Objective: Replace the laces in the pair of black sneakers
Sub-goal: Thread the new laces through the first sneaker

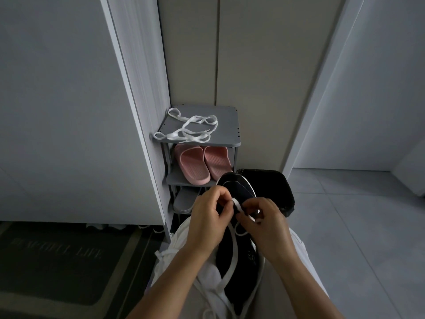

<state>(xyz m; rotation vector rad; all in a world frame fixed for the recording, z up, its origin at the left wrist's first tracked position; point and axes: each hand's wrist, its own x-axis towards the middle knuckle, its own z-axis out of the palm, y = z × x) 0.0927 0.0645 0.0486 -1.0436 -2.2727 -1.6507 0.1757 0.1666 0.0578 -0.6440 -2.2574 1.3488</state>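
A dark doormat [57, 256] with faint lettering fills the lower left of the frame, on the floor below a pale cabinet panel. At centre, a grey shoe rack [224, 116] stands in the corner, with a black-lined bin [276, 187] just to its right.

The black sneaker [230, 256] lies in the person's lap at lower centre, on a white garment. Its long axis runs nearly straight up the frame, leaning slightly left at the top. The white-rimmed toe points up and away toward the rack, overlapping the bin's edge, and the heel end lies toward the bottom edge.

Both hands meet over the front part of the shoe. The left hand [209, 217] has its fingers curled in, thumb and forefinger pinching a white lace [236, 204]. The right hand [269, 224] is curled too, its fingertips nipping the same lace just beside the left — the two grips almost touch. From there the lace trails down along the shoe toward the bottom of the frame.

A pair of pink slippers [202, 164] sits on the rack's second shelf, and a grey shoe [184, 201] on the shelf below. More white laces [190, 128] lie loose and tangled on the rack's top — one loop hangs over its left edge.
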